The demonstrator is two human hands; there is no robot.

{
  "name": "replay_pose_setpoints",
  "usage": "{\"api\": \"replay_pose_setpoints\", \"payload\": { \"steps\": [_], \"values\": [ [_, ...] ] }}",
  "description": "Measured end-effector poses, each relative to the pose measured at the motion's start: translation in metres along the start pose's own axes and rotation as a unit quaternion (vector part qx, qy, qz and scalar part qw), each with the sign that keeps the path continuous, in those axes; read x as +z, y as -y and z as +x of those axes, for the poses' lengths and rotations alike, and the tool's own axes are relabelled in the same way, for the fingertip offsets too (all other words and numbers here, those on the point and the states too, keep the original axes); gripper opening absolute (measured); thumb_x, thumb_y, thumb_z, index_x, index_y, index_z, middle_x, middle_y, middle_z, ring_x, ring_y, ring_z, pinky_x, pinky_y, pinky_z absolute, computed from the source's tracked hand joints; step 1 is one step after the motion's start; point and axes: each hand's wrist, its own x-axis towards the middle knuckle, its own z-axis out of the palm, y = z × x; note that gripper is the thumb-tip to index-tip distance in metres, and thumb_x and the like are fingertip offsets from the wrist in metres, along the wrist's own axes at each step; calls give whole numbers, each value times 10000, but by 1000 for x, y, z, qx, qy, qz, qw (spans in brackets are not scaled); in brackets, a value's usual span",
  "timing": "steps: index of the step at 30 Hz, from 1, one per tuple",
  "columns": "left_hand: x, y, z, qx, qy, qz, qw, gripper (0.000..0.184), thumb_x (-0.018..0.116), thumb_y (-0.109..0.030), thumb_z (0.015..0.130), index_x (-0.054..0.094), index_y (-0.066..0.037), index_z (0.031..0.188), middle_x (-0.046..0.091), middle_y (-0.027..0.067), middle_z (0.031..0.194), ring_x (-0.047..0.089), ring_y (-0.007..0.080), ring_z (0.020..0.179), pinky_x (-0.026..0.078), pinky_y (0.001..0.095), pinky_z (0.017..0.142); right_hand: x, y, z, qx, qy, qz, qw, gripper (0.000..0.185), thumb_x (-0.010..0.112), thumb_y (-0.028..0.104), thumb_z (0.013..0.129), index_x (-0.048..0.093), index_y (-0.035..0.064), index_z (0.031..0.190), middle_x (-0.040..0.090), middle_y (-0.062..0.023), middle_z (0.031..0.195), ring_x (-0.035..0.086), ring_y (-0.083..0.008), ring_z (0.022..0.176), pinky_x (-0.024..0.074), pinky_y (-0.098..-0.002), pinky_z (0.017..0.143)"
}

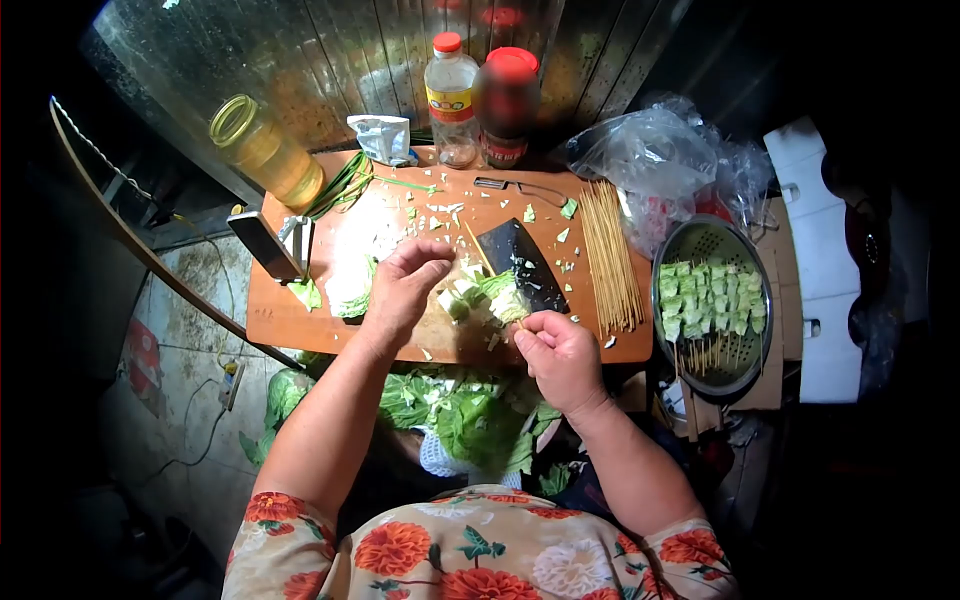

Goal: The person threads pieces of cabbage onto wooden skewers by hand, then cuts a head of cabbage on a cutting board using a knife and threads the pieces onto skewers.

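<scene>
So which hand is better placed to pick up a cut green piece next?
Probably the left hand: it seems free and hovers near the cut pieces, while the right hand pinches a stick threaded with leaves.

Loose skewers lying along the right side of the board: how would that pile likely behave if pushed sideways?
The skewers would probably roll and fan apart, since they are thin and no tie shows around them. Each is likely stiff and light, being slim and straight. Some might slip off the board, as they lie near its edge.
</scene>
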Motion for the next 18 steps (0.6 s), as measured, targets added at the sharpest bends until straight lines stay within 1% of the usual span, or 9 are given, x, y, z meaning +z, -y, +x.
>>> {"api": "replay_pose_setpoints", "payload": {
  "steps": [1,2,3,5,7,11,13,15,18],
  "values": [
    [-9,13,8,17,-21,47,999,164,585,17,858,622,14,1017,659,67,993,599,124,895,477,251,831,0,1,-1,0,0,0,1000,116,622,93,867,623,-15,912,608,-12,664,515,-54,580,429,-236,537],
    [-17,24,13,-33,-46,125,991,138,597,44,860,615,32,996,654,72,966,601,128,897,489,257,822,0,2,-2,6,8,3,1000,118,617,94,874,621,-16,916,618,-16,677,523,-53,592,434,-233,547],
    [-27,40,17,-79,-26,200,976,173,608,-24,878,620,51,1034,670,100,1000,631,179,921,502,293,824,0,2,-3,11,16,6,1000,120,613,95,881,620,-18,921,628,-20,690,531,-51,604,440,-230,557],
    [-33,54,14,-63,19,437,897,292,643,-134,875,620,51,1101,672,166,1060,648,259,956,498,327,856,4,-3,-1,-3,18,3,1000,107,604,85,896,613,-10,946,588,11,674,489,-35,566,397,-211,515],
    [-29,63,14,-116,28,481,868,399,668,-216,851,611,36,1156,646,227,1107,645,313,988,487,350,884,7,-4,-1,-17,20,0,1000,97,595,74,910,606,-1,971,548,41,658,446,-19,528,353,-192,473],
    [-18,70,7,-44,-4,534,845,347,685,-200,797,635,14,1066,665,225,960,642,362,925,495,393,865,8,1,-2,-23,36,20,999,98,596,72,907,600,-1,973,543,47,652,446,-11,537,354,-189,483],
    [-18,74,9,-52,-9,516,855,328,698,-184,780,629,20,1028,661,215,928,642,350,887,502,382,845,7,2,-2,-22,44,29,998,98,597,72,906,599,-1,971,540,49,651,446,-9,541,356,-189,488],
    [-12,71,8,-60,-14,499,865,311,712,-167,764,623,27,990,657,206,896,643,339,850,508,371,825,5,2,-2,-2,47,-1,999,120,614,97,883,624,-4,946,650,-14,722,540,-37,627,445,-221,556],
    [-1,60,2,-104,-40,453,884,243,710,-124,746,589,33,887,646,185,871,640,280,790,518,339,780,6,3,-4,-16,37,-20,999,130,618,105,881,622,-5,950,643,-14,705,531,-37,610,443,-226,548]
  ]
}}
